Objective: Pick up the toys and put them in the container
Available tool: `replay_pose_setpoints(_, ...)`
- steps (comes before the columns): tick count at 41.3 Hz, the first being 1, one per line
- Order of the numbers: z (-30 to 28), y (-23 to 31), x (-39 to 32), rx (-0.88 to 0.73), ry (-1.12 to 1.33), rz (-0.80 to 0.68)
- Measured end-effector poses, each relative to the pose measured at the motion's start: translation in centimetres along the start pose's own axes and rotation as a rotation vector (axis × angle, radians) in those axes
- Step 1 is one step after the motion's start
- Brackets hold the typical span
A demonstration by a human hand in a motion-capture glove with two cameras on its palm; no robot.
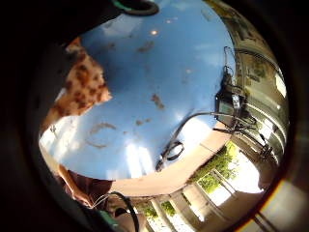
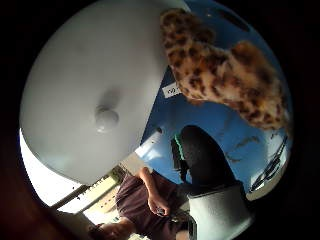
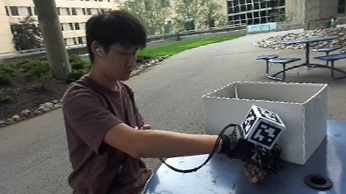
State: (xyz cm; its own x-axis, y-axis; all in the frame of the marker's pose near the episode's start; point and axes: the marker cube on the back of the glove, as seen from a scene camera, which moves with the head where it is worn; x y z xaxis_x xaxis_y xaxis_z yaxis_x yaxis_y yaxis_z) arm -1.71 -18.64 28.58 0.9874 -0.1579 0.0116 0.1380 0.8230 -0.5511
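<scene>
In the outside view a person sits at a round blue table (image 3: pixel 199 189). Their gloved right hand (image 3: pixel 242 149) reaches down just in front of a white open-topped container (image 3: pixel 229 112). The fingers curl round a small leopard-spotted plush toy (image 3: pixel 258 170), which hangs under the palm at or just above the tabletop. The thumb side palm view shows the spotted toy (image 2: pixel 220 75) close to the palm, the white container wall (image 2: pixel 95 100) beside it, and a black gloved finger (image 2: pixel 200 155). In the little finger side palm view the toy (image 1: pixel 82 87) shows against the blue table (image 1: pixel 164 63).
A black round hole (image 3: pixel 318 181) sits in the tabletop in front of the container's near corner. A black device with cables (image 1: pixel 229 99) lies on the table near its edge. The person's bare left hand rests by their lap.
</scene>
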Motion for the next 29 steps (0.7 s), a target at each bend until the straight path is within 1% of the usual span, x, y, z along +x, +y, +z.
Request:
replay_pose_setpoints(3,1.9,-1.0,-0.1,-0.031,-0.023,-0.005)
replay_pose_setpoints(10,3.6,-1.8,0.5,0.020,-0.051,0.029)
replay_pose_setpoints(20,4.8,-1.6,0.1,0.135,-0.003,0.077)
replay_pose_setpoints(29,6.1,-1.5,-0.6,0.299,0.024,0.108)
